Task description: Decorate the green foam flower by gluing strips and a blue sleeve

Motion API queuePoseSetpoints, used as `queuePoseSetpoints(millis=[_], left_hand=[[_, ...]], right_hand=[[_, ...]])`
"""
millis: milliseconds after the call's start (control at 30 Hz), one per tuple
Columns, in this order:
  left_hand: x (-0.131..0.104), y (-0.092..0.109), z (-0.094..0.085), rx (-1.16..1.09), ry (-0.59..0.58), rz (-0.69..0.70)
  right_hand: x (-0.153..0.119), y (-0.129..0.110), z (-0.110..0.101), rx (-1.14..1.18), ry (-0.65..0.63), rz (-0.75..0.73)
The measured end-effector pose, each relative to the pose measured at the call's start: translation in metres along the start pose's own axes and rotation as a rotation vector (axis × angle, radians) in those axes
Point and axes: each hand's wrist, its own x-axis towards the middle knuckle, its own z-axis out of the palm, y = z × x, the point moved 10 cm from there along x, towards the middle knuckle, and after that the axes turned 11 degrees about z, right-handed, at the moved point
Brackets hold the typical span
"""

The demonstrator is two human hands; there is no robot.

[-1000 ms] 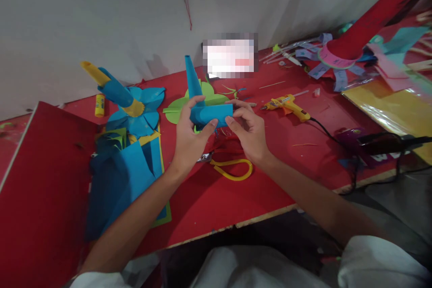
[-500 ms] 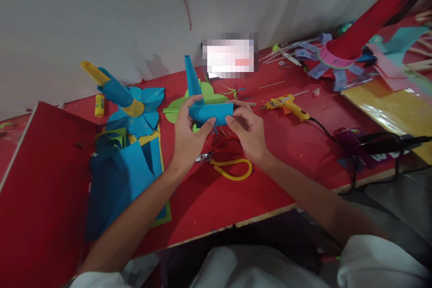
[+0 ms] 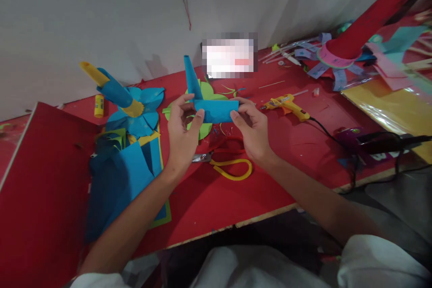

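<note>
A curled piece of blue paper (image 3: 216, 111) is held level between my two hands. My left hand (image 3: 184, 132) pinches its left end, thumb in front and fingers behind. At its right end my right hand (image 3: 251, 128) grips it the same way. Just behind stands a narrow blue paper cone (image 3: 191, 76) on a green petal-shaped paper base (image 3: 204, 131), which the hands and blue piece partly cover. Below the hands lie scissors (image 3: 232, 170) with yellow and red handles.
To the left are a blue and yellow paper flower (image 3: 148, 108), a glue stick (image 3: 99, 106), blue paper sheets (image 3: 118, 184) and a raised red board (image 3: 43, 189). A yellow glue gun (image 3: 286, 105) with a black cord lies right. A pixelated bright screen (image 3: 229, 56) leans at the wall.
The blue paper has shifted slightly right and turned, now showing a flatter front face. My hands have moved a little apart, both still gripping it.
</note>
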Motion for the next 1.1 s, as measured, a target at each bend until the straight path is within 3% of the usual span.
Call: queuePoseSetpoints(millis=[333, 567, 733, 900, 1100], left_hand=[[0.002, -0.010, -0.016, -0.047, 0.145, -0.029], [0.002, -0.012, 0.009, 0.059, -0.130, 0.034], [0.010, -0.006, 0.008, 0.101, -0.193, 0.086], [0.021, 0.014, 0.007, 0.203, -0.306, 0.173], [0.026, 0.025, 0.000, 0.254, -0.301, 0.214]], right_hand=[[0.003, 0.007, -0.002, 0.118, 0.040, 0.064], [0.006, 0.018, -0.005, 0.230, 0.059, 0.148], [0.004, 0.022, 0.004, 0.234, -0.016, 0.216], [0.006, 0.023, 0.009, 0.290, -0.065, 0.226], [0.006, 0.029, 0.009, 0.251, -0.070, 0.221]])
